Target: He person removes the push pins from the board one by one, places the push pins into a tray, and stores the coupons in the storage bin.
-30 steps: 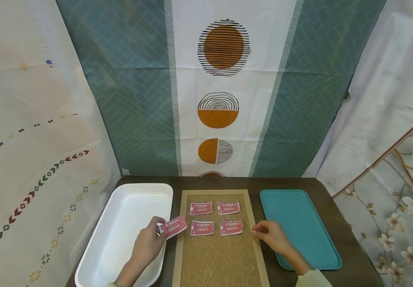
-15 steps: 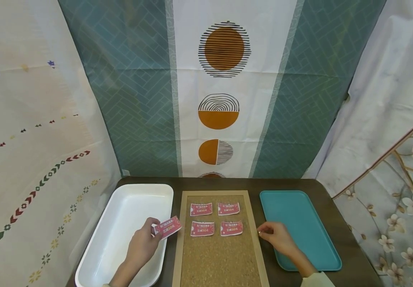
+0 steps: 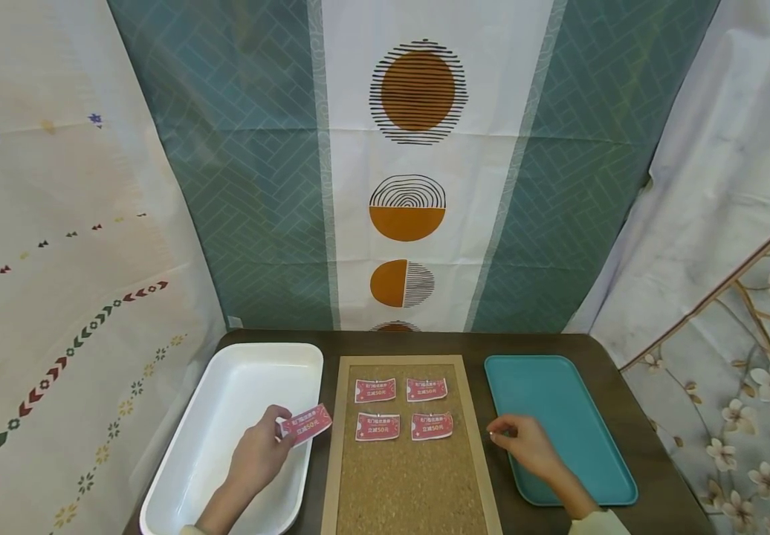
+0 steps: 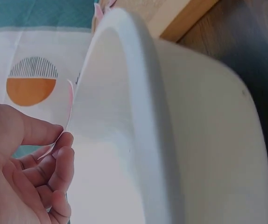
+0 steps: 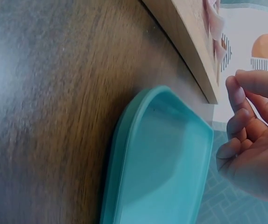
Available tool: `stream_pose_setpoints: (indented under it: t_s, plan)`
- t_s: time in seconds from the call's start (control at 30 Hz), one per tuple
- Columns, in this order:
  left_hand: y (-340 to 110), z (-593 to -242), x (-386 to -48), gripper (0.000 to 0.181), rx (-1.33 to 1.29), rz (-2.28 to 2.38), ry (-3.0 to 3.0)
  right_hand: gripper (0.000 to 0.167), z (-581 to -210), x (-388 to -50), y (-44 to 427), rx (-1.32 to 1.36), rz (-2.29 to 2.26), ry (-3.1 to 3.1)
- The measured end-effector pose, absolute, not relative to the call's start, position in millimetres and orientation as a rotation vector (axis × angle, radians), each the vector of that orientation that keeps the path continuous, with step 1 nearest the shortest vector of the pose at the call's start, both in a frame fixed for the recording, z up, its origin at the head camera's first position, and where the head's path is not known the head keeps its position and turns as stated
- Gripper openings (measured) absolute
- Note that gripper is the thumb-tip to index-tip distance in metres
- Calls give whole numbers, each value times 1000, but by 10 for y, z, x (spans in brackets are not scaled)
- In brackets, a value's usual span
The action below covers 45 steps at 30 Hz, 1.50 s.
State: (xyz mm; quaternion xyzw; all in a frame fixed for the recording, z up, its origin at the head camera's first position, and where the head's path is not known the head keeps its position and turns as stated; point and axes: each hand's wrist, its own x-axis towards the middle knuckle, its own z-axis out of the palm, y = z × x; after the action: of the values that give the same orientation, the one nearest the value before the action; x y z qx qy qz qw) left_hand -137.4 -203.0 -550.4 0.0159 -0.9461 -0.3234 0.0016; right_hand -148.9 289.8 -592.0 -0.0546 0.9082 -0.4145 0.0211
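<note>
1. L hand (image 3: 258,453): thumb + index pinch the near-left end of a red slip (image 3: 310,423); L wrist cam shows it edge-on, slightly bowed.
2. Slip loc: held up, mostly over R side of white tray (image 3: 234,409), R end towards the gap before the corkboard (image 3: 418,483). Apart from board.
3. R hand (image 3: 524,443): thumb + index tips together, other fingers curled. Pale speck at tips in head view, but can't tell if anything's held. Tips just R of board; hand partly over L side of teal tray (image 3: 552,394).
4. Four similar slips (image 3: 377,427) on board, 2 x 2, all in far half.
5. Step, my guess: slip in transit between board & white tray, both hands drawn apart.
6. Next move prob. calls for L hand lowering slip inside tray rim, then easing pinch; R hand, if it has a tiny item, needs steady tips till over teal tray.
</note>
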Motion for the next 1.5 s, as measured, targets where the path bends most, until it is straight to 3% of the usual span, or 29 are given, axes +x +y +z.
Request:
stream_pose_setpoints:
  t_s: [1.07, 1.5]
  plan:
    - [-2334, -5424, -1488, 38, 67, -872, -3093, 9, -6058, -1454, 3287, -33, -1226, 2912]
    - [-2374, -5558, -1490, 38, 90, -824, -3195, 6, -6088, -1425, 3312, 51, -1211, 2899]
